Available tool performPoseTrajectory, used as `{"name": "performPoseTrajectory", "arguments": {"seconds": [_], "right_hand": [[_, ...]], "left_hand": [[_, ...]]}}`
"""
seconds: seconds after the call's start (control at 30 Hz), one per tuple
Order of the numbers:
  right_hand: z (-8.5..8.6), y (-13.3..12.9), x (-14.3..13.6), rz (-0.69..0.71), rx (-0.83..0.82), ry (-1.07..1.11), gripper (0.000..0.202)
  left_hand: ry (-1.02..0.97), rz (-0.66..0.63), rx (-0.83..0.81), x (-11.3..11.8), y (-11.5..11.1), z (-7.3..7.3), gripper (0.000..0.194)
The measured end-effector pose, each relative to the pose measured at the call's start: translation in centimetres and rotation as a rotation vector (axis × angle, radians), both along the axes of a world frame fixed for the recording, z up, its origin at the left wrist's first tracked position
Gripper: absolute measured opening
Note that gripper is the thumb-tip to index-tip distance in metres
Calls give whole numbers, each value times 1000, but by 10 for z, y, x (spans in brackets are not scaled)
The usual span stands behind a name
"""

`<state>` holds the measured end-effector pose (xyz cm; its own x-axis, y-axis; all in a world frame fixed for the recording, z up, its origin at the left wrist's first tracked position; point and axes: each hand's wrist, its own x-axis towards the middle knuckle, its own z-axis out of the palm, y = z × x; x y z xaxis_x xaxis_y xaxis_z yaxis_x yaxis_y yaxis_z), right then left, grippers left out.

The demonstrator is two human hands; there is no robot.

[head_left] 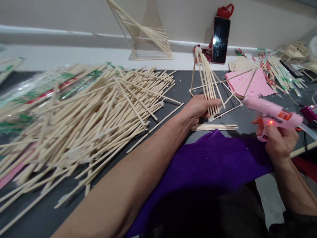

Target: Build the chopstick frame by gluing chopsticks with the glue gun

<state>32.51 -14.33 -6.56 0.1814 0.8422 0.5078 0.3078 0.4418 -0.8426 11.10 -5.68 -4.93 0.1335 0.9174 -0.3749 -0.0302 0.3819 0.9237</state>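
My left hand (203,107) grips the fanned sticks of a wooden stick frame (207,77) near their lower ends, thumb across the front. The frame stands on the dark table, with a peak at the top and glued corners along its base. In my right hand (281,140) is a pink hot glue gun (273,110), its small light glowing orange-red and its nozzle pointing left toward the frame. A clear glue stick (308,131) protrudes from its rear. Several loose sticks (215,127) lie side by side just below my left hand.
A big pile of wooden sticks (106,109) covers the left of the table (158,132). A finished-looking twisted stick model (148,33) stands at the back beside a propped phone (220,39). Pink paper (250,82) and wrapped sticks (282,72) lie back right. Purple cloth (210,162) drapes the front edge.
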Motion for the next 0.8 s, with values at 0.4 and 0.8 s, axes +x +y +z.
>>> {"name": "performPoseTrajectory", "arguments": {"seconds": [0.4,0.8], "right_hand": [[22,53,35,41,-354,598,23],[43,127,42,117,-549,450,16]], "left_hand": [[10,-9,-11,0,1,-1,10],[12,-3,-29,0,0,3,11]]}}
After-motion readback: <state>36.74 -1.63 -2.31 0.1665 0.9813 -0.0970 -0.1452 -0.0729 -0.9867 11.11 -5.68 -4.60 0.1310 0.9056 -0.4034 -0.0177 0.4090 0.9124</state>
